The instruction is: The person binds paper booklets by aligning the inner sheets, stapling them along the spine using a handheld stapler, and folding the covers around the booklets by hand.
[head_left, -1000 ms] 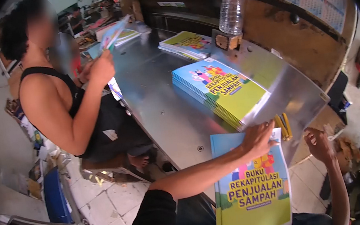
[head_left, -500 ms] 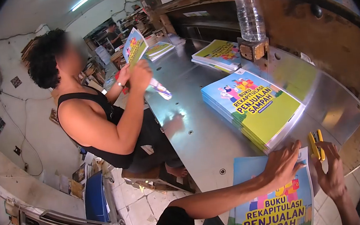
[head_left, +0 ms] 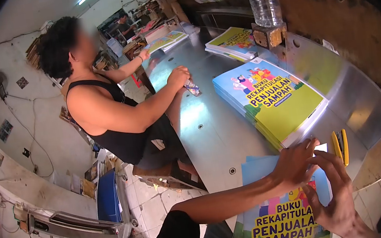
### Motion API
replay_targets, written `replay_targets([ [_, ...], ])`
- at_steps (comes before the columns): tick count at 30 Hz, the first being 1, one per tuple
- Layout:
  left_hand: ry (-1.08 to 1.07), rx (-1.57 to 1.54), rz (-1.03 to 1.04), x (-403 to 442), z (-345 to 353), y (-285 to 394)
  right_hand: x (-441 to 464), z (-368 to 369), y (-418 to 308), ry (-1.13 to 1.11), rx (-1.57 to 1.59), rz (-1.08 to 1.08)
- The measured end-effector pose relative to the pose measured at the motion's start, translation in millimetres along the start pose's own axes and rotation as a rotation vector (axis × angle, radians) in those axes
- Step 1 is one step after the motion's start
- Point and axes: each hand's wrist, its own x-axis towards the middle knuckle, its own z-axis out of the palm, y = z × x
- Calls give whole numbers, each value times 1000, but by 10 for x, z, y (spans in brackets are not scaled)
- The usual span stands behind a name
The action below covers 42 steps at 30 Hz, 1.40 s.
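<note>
A booklet point(head_left: 284, 221) with a blue and green cover lies in front of me, on top of at least one other sheet or booklet. My left hand point(head_left: 296, 163) reaches across its upper part, fingers bent at the top right edge and gripping it there; some fingertips are hidden. Over the booklet's right edge is my right hand point(head_left: 332, 192), thumb and fingers curved apart, with its upper fingers close to my left hand. Just beyond, a yellow stapler point(head_left: 341, 148) rests on the metal table point(head_left: 213, 149), out of both hands.
A stack of matching booklets point(head_left: 268, 95) sits ahead, with another pile point(head_left: 233, 42) behind it. A plastic bottle point(head_left: 264, 0) stands on a block at the back. To the left, a seated co-worker point(head_left: 108, 105) reaches towards farther booklets point(head_left: 166, 41).
My right hand has left the stapler and moved left over the booklet. The stapler now lies on the table. The co-worker has lowered a booklet onto the far pile.
</note>
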Motion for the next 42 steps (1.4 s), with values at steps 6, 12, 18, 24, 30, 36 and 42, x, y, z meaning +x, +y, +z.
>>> replay_targets([
  [6, -32, 86, -47, 22, -12, 69, -4, -38, 37, 80, 141, -98],
  [12, 58, 65, 15, 29, 39, 101, 96, -200, 53, -4, 124, 14],
  [18, 212, 146, 219, 27, 163, -5, 181, -218, -24, 36, 114, -38],
  [24, 127, 144, 240, 45, 41, 22, 209, -273, -89, 37, 36, -3],
  [30, -31, 133, 254, 105, -25, 6, 331, -305, -42, 69, -214, -103],
  [36, -48, 169, 311, 209, -169, -5, 225, -362, 685, 173, -236, 63],
  [42, -52, 64, 344, 223, -200, -49, -39, -563, 1361, 116, -339, 368],
])
